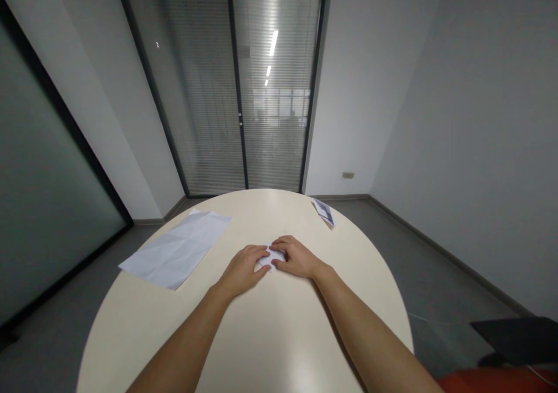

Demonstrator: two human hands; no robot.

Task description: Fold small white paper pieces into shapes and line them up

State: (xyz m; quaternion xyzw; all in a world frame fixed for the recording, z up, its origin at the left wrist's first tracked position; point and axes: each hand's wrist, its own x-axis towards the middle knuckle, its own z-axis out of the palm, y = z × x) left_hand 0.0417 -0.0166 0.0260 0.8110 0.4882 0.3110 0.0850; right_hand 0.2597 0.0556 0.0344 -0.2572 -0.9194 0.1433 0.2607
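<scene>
A small piece of folded white paper (pixel 272 257) lies on the round cream table (pixel 270 329). My left hand (pixel 244 270) grips its left side, with curved fingers at the far edge and the thumb at the near edge. On the opposite side, my right hand (pixel 299 257) holds the paper in the same way, fingers beyond it and thumb in front. The fingers of both hands cover its side edges, so its full outline is hidden.
A large creased white sheet (pixel 176 250) lies at the table's left. Near the far right edge rests a folded paper with dark print (pixel 324 212). Beyond the table are glass doors with blinds (pixel 209 90). A black flat object (pixel 518 338) is at lower right.
</scene>
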